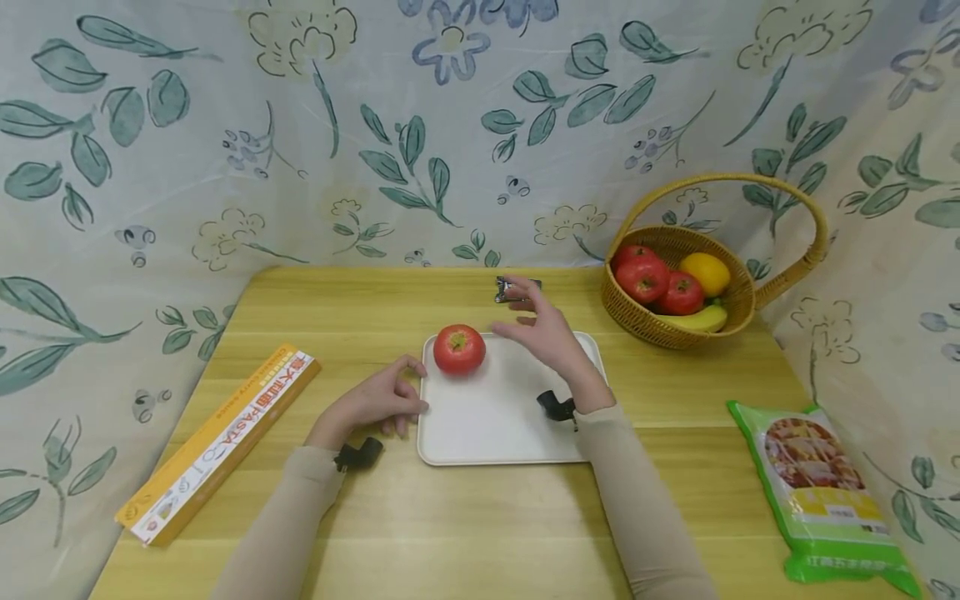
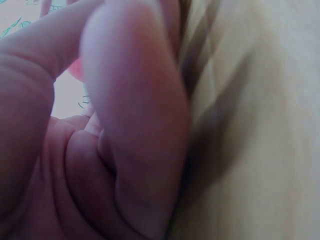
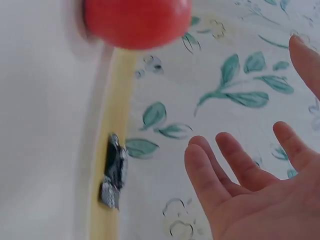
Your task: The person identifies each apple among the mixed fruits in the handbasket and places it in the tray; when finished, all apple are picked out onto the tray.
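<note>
A red apple [image 1: 459, 350] rests on the white rectangular tray [image 1: 487, 433], near its far left corner. My left hand [image 1: 378, 400] is at the tray's left edge, fingers loosely bent and thumb tip close to the rim; whether it touches cannot be told. Fingers and palm [image 2: 135, 115] fill much of the left wrist view, with nothing held. My right hand [image 1: 543, 333] hovers over the tray's far right part, to the right of the apple, fingers spread and apart from it. In the right wrist view the apple [image 3: 137, 22] appears at the top, away from the hand [image 3: 265, 200].
A small dark, silvery object [image 3: 114, 170] lies behind the tray, partly covered by my right fingers in the head view. A wicker basket [image 1: 637, 321] of fruit stands back right. A pasta box [image 1: 217, 442] lies left; a green food bag [image 1: 825, 500] lies right.
</note>
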### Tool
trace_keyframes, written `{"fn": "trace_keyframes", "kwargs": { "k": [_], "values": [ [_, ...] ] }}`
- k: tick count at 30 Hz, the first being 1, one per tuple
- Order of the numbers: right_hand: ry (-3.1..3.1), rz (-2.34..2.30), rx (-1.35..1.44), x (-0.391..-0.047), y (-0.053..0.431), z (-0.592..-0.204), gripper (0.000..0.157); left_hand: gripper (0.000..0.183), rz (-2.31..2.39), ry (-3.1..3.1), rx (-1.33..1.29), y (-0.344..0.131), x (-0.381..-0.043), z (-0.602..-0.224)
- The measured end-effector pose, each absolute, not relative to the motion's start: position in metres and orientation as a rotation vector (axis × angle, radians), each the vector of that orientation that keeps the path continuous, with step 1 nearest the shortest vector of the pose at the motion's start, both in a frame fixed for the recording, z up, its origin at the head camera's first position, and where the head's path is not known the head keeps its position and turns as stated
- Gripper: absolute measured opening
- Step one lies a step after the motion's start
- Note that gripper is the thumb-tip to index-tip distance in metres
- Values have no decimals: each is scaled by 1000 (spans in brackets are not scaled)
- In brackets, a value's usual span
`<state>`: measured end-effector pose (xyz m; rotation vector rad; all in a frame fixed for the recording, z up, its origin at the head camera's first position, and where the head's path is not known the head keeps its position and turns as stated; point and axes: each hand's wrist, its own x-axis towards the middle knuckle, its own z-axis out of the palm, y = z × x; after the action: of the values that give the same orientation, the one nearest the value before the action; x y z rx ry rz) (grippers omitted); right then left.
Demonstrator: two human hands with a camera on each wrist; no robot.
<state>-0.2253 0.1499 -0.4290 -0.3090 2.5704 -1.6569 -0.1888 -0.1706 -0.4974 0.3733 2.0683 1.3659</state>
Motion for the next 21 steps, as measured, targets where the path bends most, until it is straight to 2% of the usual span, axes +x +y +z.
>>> {"fn": "trace_keyframes", "kwargs": {
  "k": [6, 10, 21],
  "values": [
    [2717, -1880, -287, -224, 207, -403, 81, 57, 1363, 2070, 368, -170, -188, -496],
    [2812, -1931, -167, -221, 244, -393, 81, 57, 1365, 2069, 371, -170, -188, -497],
    [2971, -1739, 203, -230, 335, -406, 91, 57, 1353, 2068, 367, -170, -189, -497]
  ]
}}
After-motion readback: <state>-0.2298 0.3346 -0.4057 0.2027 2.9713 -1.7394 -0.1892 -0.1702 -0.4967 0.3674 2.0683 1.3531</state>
